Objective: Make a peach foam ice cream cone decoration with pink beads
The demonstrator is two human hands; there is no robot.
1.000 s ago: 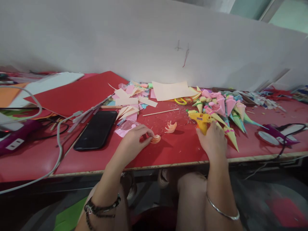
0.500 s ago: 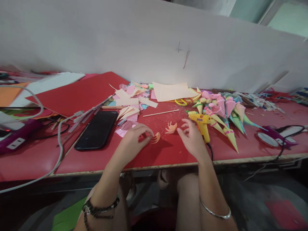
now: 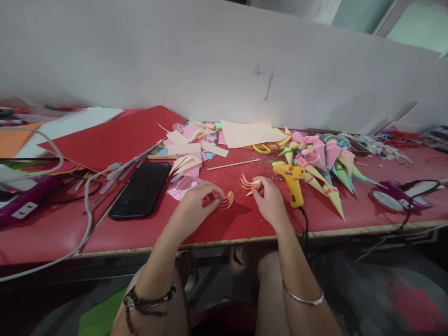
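My left hand pinches a small curled piece of peach paper, cut into thin curved strips, between thumb and fingertips. Opposite it, my right hand is closed on a second curled peach paper piece, whose pointed strips fan out to the left. Both pieces are held just over the red tabletop, a short gap apart. A yellow glue gun lies to the right of my right hand, its black cord hanging over the table's front edge.
Left of my left hand lies a black phone. Paper scraps, a thin wooden stick and yellow-handled scissors are farther back. Paper cones pile up at right. A white cable crosses the left side.
My right hand has moved left and taken hold of the second curled paper piece, which is now lifted and tilted. My left hand stays about where it was with its piece.
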